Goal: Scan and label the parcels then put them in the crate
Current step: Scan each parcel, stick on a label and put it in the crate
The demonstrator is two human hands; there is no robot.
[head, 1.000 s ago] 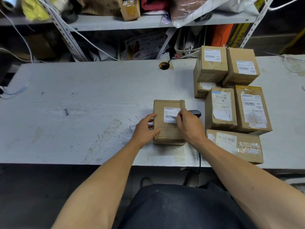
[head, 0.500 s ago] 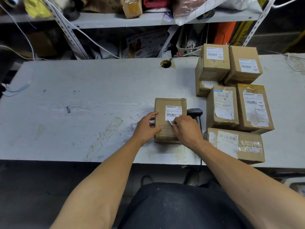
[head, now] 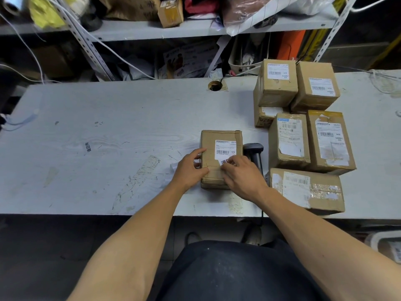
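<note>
A flat cardboard parcel (head: 211, 146) with a white shipping label (head: 225, 148) lies on the grey table (head: 108, 131) in front of me. My left hand (head: 192, 168) rests on its left edge, fingers spread over the top. My right hand (head: 240, 177) presses a small white sticker (head: 224, 162) with printed characters onto the parcel just below the shipping label. A black barcode scanner (head: 253, 153) lies on the table to the right of the parcel, untouched. No crate is visible.
Several labelled cardboard parcels (head: 303, 135) are piled at the right of the table. A cable hole (head: 214, 85) sits at the back edge. Cluttered metal shelves (head: 173, 29) rise behind. A small sticker (head: 87, 147) lies on the table at the left.
My right hand slid down from the shipping label towards the parcel's near end, and a small sticker now shows under its fingertips. The scanner has come into full view.
</note>
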